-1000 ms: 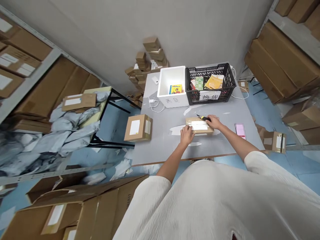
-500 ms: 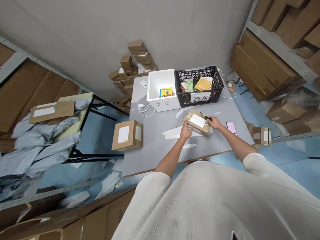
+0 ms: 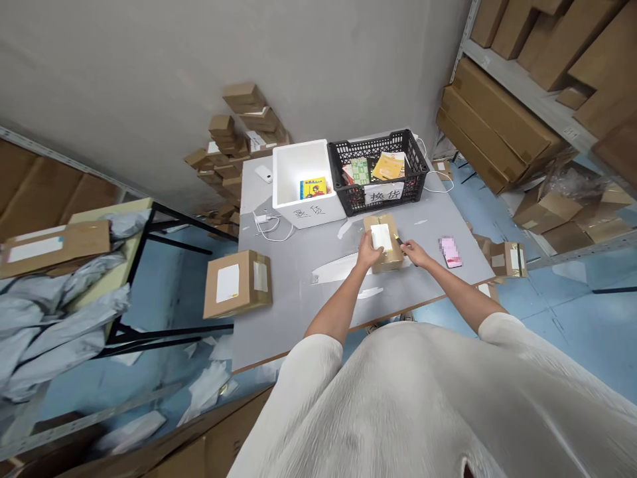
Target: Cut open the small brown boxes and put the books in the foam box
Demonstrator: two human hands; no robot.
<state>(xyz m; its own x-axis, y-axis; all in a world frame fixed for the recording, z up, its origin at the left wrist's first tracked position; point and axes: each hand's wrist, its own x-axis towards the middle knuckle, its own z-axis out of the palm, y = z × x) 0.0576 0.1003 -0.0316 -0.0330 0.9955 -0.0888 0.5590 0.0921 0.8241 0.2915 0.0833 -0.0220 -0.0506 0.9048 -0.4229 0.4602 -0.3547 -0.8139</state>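
Note:
A small brown cardboard box [image 3: 395,255] with a white label and clear tape lies on the grey table [image 3: 293,299], close to its front edge. My left hand [image 3: 368,251] grips the box at its left side, fingers reaching over the label. In my right hand [image 3: 415,253] is a black and yellow cutter [image 3: 399,239], its tip at the right side of the box. A pink-screened phone [image 3: 450,251] rests on the table to the right.
Behind the box stand a white foam bin [image 3: 308,216] and a black crate [image 3: 381,194] with books. A larger labelled carton [image 3: 237,284] sits at the table's left edge. White cables [image 3: 271,222] lie near the bin. Stacked boxes [image 3: 243,99] lean by the wall.
The box has turned and now sits straighter and flatter to the table. The cutter has moved from the box's far edge to its right side. The whole view has shifted slightly.

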